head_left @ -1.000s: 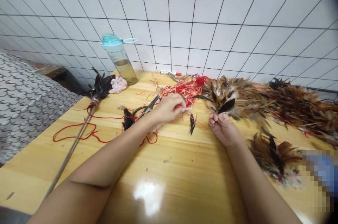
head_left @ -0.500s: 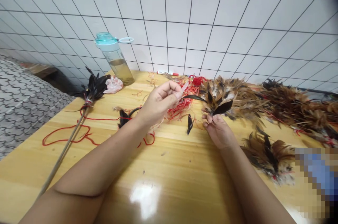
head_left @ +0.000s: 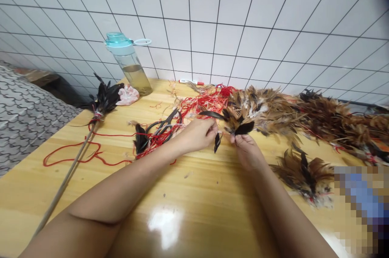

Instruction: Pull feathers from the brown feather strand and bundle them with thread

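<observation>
From afar I see black feathers (head_left: 106, 97) tied to a stick (head_left: 71, 170); scissors (head_left: 170, 118) lie among red string (head_left: 194, 106); my left hand (head_left: 199, 134) curls, its hold I cannot tell; a small feather bunch (head_left: 236, 122) is pinched in my right hand (head_left: 247, 148), above the table (head_left: 212, 213).

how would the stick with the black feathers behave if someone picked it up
The stick looks thin and straight, so it is probably stiff and light. Its black feathers splay outward, so they would likely flutter or bend. The red cord seems to start at the binding, so it may trail along.
</observation>
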Available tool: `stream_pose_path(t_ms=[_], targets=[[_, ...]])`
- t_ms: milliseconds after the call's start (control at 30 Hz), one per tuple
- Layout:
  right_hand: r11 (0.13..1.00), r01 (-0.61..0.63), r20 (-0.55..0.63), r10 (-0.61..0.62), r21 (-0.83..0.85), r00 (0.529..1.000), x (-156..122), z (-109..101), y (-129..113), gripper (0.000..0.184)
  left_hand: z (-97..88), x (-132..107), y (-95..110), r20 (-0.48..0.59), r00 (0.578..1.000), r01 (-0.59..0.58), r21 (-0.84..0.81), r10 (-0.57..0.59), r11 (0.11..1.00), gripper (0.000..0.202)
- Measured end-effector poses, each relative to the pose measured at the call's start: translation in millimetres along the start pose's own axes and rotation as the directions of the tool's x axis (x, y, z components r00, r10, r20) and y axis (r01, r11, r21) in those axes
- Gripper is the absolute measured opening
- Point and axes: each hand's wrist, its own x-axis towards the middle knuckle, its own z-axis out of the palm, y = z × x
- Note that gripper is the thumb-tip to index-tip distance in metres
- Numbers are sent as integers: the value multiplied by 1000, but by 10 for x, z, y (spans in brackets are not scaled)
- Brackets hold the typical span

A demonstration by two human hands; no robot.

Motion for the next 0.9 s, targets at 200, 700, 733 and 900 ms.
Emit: stream_pose_path(t_ms=[200, 700, 733, 900], targets=[[985, 34, 84, -20, -170, 996, 15, 50, 62, 39, 68, 0, 77, 44, 997, -60, -133, 67, 989, 15], [330, 94, -19, -321, -939, 947, 10, -101, 16, 21, 201, -67, 160, 108, 988, -112, -17, 113, 994, 21], [232, 70, -4, -305, -970, 952, -6, -88, 2, 20, 204, -84, 191, 112, 985, -135, 1, 134, 991, 21], [-113, 200, 221, -217, -973, 951, -55, -30, -43, 18, 167, -127, 244, 1, 963, -266, 143, 269, 953, 24]])
